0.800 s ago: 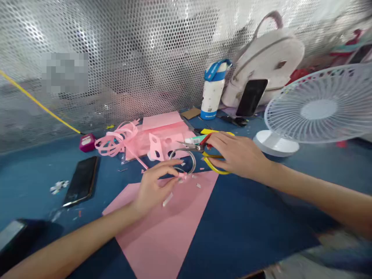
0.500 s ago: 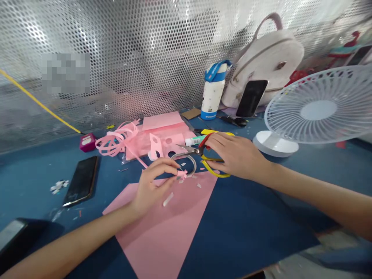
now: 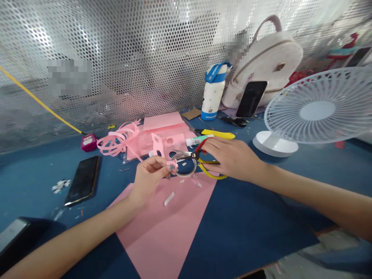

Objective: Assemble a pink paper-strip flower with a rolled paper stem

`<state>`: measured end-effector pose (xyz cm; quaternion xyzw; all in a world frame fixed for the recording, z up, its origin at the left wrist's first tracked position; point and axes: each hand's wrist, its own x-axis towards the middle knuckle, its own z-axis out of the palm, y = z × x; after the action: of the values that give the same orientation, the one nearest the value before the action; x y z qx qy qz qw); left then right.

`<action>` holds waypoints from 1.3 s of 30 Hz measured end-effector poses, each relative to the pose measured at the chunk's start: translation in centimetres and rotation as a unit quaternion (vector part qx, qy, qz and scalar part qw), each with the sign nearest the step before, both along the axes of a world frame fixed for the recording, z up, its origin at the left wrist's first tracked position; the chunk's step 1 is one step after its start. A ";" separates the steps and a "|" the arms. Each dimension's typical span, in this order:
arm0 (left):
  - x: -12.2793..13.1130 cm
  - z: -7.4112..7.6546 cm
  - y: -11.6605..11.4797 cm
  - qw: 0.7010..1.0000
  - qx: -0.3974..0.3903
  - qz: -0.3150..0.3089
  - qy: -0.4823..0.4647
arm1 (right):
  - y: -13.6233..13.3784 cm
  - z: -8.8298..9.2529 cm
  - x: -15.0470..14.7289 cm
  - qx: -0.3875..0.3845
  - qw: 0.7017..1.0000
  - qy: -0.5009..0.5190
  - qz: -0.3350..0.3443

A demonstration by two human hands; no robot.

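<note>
- Nearest me, on the dark blue tabletop (image 3: 247, 217): a flat sheet of pink paper (image 3: 171, 228), with a narrow white strip (image 3: 169, 198) lying on it.
- Left hand (image 3: 145, 180): above the sheet's far part, thumb and fingertips pinched on a small folded piece of pink paper (image 3: 172, 165).
- Right hand (image 3: 235, 159): fingers closed round scissors with red-and-yellow handles (image 3: 194, 155). Blades point left towards the folded piece; contact cannot be determined.
- Clear ring-shaped roll (image 3: 194, 169): on the table, below the blades.
- Black rectangular phone (image 3: 82, 180): lying flat, left of the left hand.
- Beyond the hands: a loose coil of pink paper strips (image 3: 116, 145), a pink paper cutout with holes (image 3: 158, 146), a white-and-green tube (image 3: 193, 141) and a yellow-handled tool (image 3: 219, 134).
- White round fan (image 3: 317, 111): standing right of these.
- Farther back: a white-and-blue bottle (image 3: 213, 97), upright beside an off-white backpack (image 3: 270, 66).
- Rearmost: a silvery perforated panel (image 3: 130, 58).
</note>
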<state>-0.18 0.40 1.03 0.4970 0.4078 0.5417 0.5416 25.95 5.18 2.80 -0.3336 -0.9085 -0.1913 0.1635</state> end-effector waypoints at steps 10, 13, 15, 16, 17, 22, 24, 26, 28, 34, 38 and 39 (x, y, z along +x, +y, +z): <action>-1.0 0.0 1.2 0.979 0.156 -0.019 0.129 | -0.3 0.4 -0.1 0.015 1.000 0.021 0.010; -1.0 0.8 1.1 0.963 0.205 -0.016 0.172 | -0.4 0.6 -0.1 0.035 0.999 0.018 0.009; -1.0 1.2 1.0 0.963 0.206 -0.011 0.176 | -0.5 0.7 -0.1 0.048 0.999 0.012 0.008; -1.0 1.4 0.9 0.964 0.200 -0.014 0.177 | -0.5 0.8 -0.1 0.054 0.998 0.009 0.008; -1.0 1.5 0.9 0.966 0.189 -0.022 0.176 | -0.5 0.8 -0.1 0.059 0.998 0.007 0.009; -1.3 2.2 1.1 0.962 0.147 -0.062 0.223 | -0.5 0.7 0.0 0.068 0.997 -0.008 0.020; -1.5 2.7 1.3 0.952 0.156 -0.071 0.255 | -0.5 0.8 0.1 0.067 0.997 -0.019 0.027; -1.8 3.0 1.4 0.947 0.152 -0.084 0.271 | -0.6 0.9 0.1 0.065 0.997 -0.028 0.035; -2.1 3.2 1.6 0.947 0.128 -0.093 0.281 | -0.6 1.0 0.0 0.065 0.996 -0.033 0.044; -2.5 2.8 2.3 0.960 0.051 -0.117 0.251 | -0.6 1.2 -0.3 0.054 0.996 -0.043 0.058; -2.5 3.4 1.8 0.930 0.111 -0.111 0.333 | -0.8 1.3 -0.5 0.042 0.995 -0.071 0.064; -2.5 3.6 1.6 0.905 0.156 -0.101 0.384 | -0.9 1.4 -0.6 0.039 0.994 -0.082 0.063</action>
<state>-2.70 1.95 4.65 0.7832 0.4417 0.3083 0.3106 25.33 4.31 4.18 -0.2526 -0.9297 -0.2430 0.1130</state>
